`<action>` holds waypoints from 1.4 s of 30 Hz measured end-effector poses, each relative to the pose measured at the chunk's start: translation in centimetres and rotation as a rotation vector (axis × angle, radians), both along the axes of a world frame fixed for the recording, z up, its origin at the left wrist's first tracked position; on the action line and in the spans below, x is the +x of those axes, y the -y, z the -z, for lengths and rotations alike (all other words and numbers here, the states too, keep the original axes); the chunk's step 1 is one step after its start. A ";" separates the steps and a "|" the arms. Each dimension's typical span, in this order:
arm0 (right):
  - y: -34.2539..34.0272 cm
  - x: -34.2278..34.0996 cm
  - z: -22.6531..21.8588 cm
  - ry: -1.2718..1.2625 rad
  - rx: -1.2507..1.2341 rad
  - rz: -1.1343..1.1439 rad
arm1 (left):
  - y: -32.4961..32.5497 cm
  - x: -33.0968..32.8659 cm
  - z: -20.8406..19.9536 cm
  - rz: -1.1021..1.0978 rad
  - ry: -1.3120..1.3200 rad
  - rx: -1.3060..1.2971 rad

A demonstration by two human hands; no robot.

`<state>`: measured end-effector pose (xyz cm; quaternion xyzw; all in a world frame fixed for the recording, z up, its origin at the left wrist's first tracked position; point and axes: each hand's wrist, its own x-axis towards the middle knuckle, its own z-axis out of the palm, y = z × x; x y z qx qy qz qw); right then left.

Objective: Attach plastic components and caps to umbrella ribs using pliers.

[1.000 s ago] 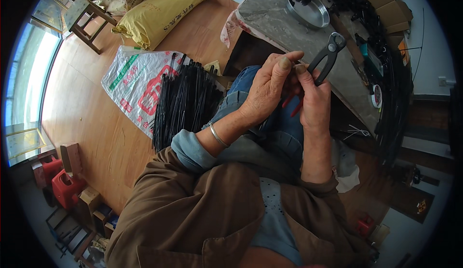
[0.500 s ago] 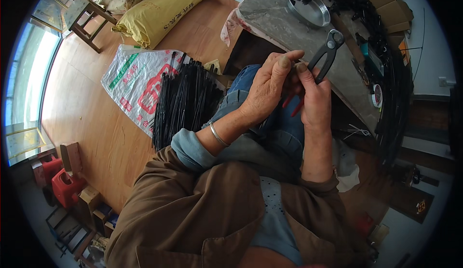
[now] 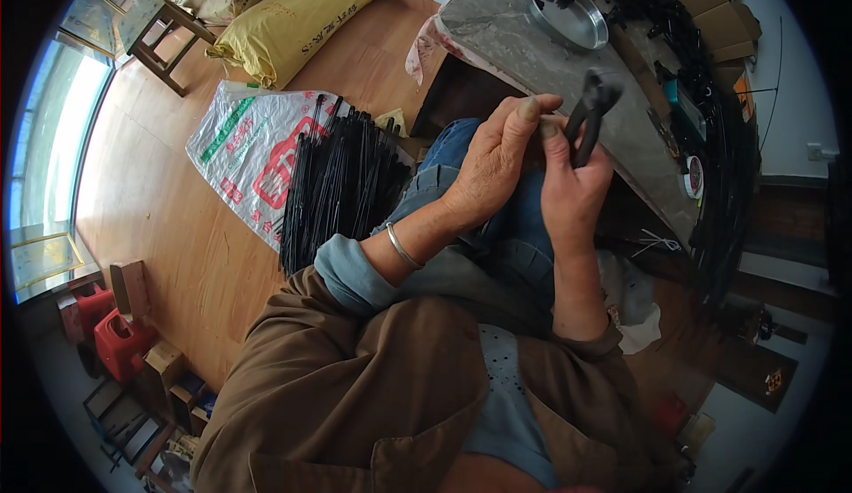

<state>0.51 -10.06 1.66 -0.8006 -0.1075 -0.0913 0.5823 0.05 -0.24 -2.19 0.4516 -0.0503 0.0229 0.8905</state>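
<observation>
My right hand [image 3: 572,196] is closed round a pair of dark pincers [image 3: 593,113], whose head points up and away from me and is smeared by motion. Close against it, over my lap, my left hand [image 3: 497,151] has its thumb raised and its fingers curled toward the right hand. Whatever those fingers hold is hidden behind the hand. On the floor left of my knees lies a thick pile of long, thin black rods [image 3: 333,196], spread on a white printed sack [image 3: 226,151].
A grey-topped table [image 3: 479,27] stands ahead right, bearing a round metal pan [image 3: 590,36], a teal box [image 3: 682,102] and heaped black parts [image 3: 652,0]. A yellow sack [image 3: 297,27] and small wooden stool [image 3: 142,27] are far left. Red plastic containers [image 3: 124,342] stand at lower left.
The pincers' head has swung down and left, and my right hand has turned with it. The red handles that showed below the hands are now hidden. My left hand has barely moved.
</observation>
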 end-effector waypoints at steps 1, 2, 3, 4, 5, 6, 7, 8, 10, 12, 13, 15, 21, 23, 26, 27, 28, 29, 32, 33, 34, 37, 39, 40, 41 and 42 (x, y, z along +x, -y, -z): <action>-0.1 -0.2 0.1 0.082 -0.076 -0.031 | -0.2 0.0 -0.1 0.013 -0.029 -0.013; 0.0 -0.5 0.3 0.163 -0.153 -0.062 | -0.6 0.2 -0.1 -0.018 -0.029 0.061; 0.2 -0.7 0.3 0.147 -0.231 -0.125 | -1.0 0.4 -0.1 -0.049 -0.029 0.133; 0.4 -0.9 -0.1 0.146 -0.232 -0.125 | -1.1 0.4 0.1 -0.046 -0.050 0.115; 0.6 -1.1 -1.0 0.019 -0.191 -0.208 | -1.2 0.5 0.0 -0.045 -0.050 0.114; 0.7 -1.2 -1.7 -0.109 -0.146 -0.292 | -1.4 0.6 -0.5 -0.039 -0.151 0.096; 1.4 -1.3 -2.1 -0.233 -0.108 -0.302 | -1.6 0.7 -1.0 -0.033 -0.251 0.078; 1.9 -1.1 -2.9 -0.331 -0.037 -0.336 | -1.8 0.8 -1.5 0.003 -0.245 0.077; 3.2 -0.9 -4.8 -0.545 0.054 -0.461 | -2.2 1.1 -1.0 0.006 -0.243 0.053; 4.6 -1.0 -6.2 -0.762 -0.021 -0.533 | -2.2 1.3 -1.2 -0.005 -0.251 0.052; 5.5 -1.1 -6.1 -0.814 -0.044 -0.580 | -2.1 1.2 -1.5 -0.003 -0.252 0.053; 6.2 -1.0 -6.0 -0.862 -0.086 -0.611 | -1.9 1.2 -1.8 0.000 -0.229 0.111; 6.8 -0.9 -7.6 -0.982 -0.090 -0.590 | -0.9 1.0 -2.0 0.063 -0.188 0.216; 7.4 -0.9 -8.2 -1.089 -0.122 -0.595 | -0.7 0.8 -2.3 0.088 -0.189 0.244; 6.9 -1.2 -9.1 -1.092 -0.286 -0.514 | 0.1 0.2 -2.2 0.073 -0.191 0.307; 6.9 -1.2 -9.2 -1.069 -0.452 -0.469 | 0.4 0.0 -2.1 0.042 -0.186 0.341; 7.3 -1.1 -8.7 -1.071 -0.445 -0.462 | 0.5 0.0 -1.9 0.052 -0.186 0.344; 8.0 -1.0 -7.6 -0.705 -0.749 -0.503 | 0.5 -0.1 -1.7 0.066 -0.170 0.333; 8.4 -0.6 -7.7 -0.429 -0.957 -0.526 | 0.9 1.0 -1.6 0.100 -0.167 0.290; 8.3 -0.8 -7.9 -0.597 -0.779 -0.525 | 0.9 1.0 -1.5 0.125 -0.196 0.269; 8.3 -0.9 -8.1 -0.758 -0.596 -0.519 | 1.0 1.0 -1.4 0.125 -0.200 0.270; 8.7 -0.5 -9.7 -0.850 -0.597 -0.509 | 0.9 1.0 -1.5 0.160 -0.221 0.218; 8.2 -0.2 -10.8 -0.958 -0.594 -0.466 | 1.0 0.9 -1.6 0.163 -0.232 0.209; 8.1 0.0 -11.1 -0.988 -0.639 -0.468 | 1.2 1.0 -1.6 0.170 -0.233 0.207; 8.1 0.1 -11.3 -1.020 -0.684 -0.471 | 1.4 0.9 -1.6 0.168 -0.212 0.237; 8.0 0.2 -11.3 -1.024 -0.685 -0.472 | 1.5 0.9 -1.6 0.159 -0.194 0.268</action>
